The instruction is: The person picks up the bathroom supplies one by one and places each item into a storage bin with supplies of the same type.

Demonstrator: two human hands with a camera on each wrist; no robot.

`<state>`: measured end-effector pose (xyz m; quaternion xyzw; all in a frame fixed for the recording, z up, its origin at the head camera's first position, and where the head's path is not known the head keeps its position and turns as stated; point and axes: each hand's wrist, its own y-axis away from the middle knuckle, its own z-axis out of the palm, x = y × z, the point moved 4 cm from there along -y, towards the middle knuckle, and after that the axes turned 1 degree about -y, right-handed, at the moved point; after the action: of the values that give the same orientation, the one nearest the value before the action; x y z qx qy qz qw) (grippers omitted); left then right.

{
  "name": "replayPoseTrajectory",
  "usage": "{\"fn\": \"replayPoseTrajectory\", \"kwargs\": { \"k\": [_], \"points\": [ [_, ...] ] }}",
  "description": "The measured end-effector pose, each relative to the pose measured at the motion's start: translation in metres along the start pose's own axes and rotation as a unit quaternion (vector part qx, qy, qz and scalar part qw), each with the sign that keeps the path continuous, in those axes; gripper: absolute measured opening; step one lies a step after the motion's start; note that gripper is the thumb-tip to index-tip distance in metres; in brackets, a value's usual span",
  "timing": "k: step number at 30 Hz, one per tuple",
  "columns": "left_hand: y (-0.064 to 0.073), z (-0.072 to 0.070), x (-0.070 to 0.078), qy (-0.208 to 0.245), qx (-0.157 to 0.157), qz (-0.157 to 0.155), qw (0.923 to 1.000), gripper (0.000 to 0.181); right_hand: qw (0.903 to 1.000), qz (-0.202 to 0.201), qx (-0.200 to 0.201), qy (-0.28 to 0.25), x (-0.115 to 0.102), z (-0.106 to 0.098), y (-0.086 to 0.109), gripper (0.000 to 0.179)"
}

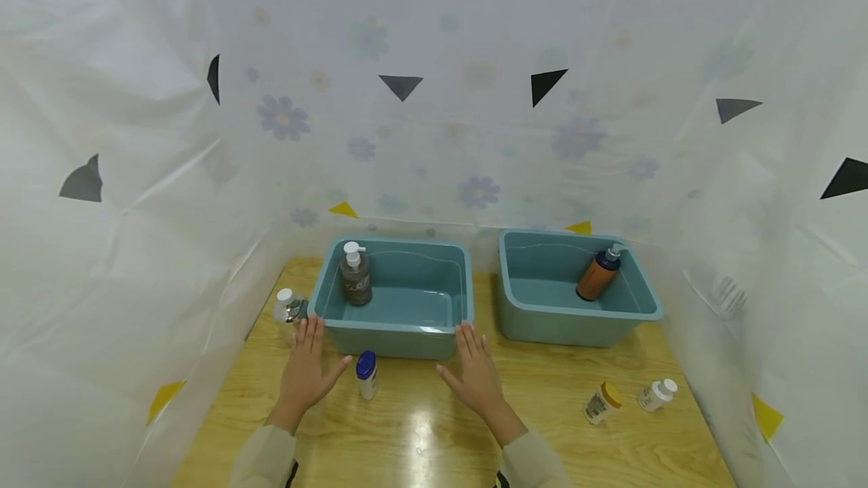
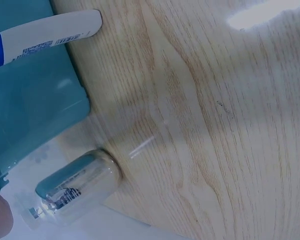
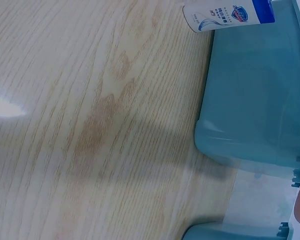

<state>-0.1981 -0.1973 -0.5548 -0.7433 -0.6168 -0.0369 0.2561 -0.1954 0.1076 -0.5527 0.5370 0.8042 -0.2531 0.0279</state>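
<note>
Both hands are at the near corners of the left teal plastic bin (image 1: pixel 407 341). My left hand (image 1: pixel 305 371) has straight fingers, their tips at the bin's near left corner. At the near right corner are the straight fingertips of my right hand (image 1: pixel 477 376). Inside this bin stands a grey pump bottle (image 1: pixel 356 281) with a white pump. A white bottle with a blue cap (image 1: pixel 367 375) stands before the bin, beside the left thumb; the right wrist view shows its printed label (image 3: pixel 225 15). A clear bottle with a white cap (image 2: pixel 77 187) stands left of the bin.
A second teal bin (image 1: pixel 563 328) stands to the right, holding an orange-brown pump bottle (image 1: pixel 597 277). On the table's right side are an orange-capped bottle (image 1: pixel 602 403) and a small white bottle (image 1: pixel 656 395). Plastic sheeting (image 1: pixel 434 134) surrounds the wooden table (image 1: pixel 420 435).
</note>
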Motion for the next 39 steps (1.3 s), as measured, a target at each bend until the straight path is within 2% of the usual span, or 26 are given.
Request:
{"fn": "replayPoseTrajectory", "kwargs": {
  "k": [6,12,18,22,39],
  "points": [
    [0.003,0.002,0.002,0.001,0.021,0.011,0.9997,0.091,1.0,-0.001,0.0,0.008,0.0,-0.001,0.002,0.078],
    [0.005,0.003,0.002,-0.001,0.013,0.008,0.9999,0.091,0.9999,0.007,-0.008,0.003,-0.001,-0.002,0.004,0.077],
    [0.006,0.001,0.002,0.002,0.022,0.006,0.9997,0.09,0.9998,-0.003,0.017,0.002,-0.002,-0.003,0.008,0.076],
    [0.008,-0.001,0.004,0.006,0.035,0.008,0.9993,0.089,0.9997,-0.008,0.019,0.011,-0.004,-0.003,0.008,0.077],
    [0.015,-0.004,0.006,0.008,0.037,0.001,0.9993,0.088,0.9993,-0.003,0.037,-0.002,-0.009,-0.002,0.018,0.076]
  ]
}}
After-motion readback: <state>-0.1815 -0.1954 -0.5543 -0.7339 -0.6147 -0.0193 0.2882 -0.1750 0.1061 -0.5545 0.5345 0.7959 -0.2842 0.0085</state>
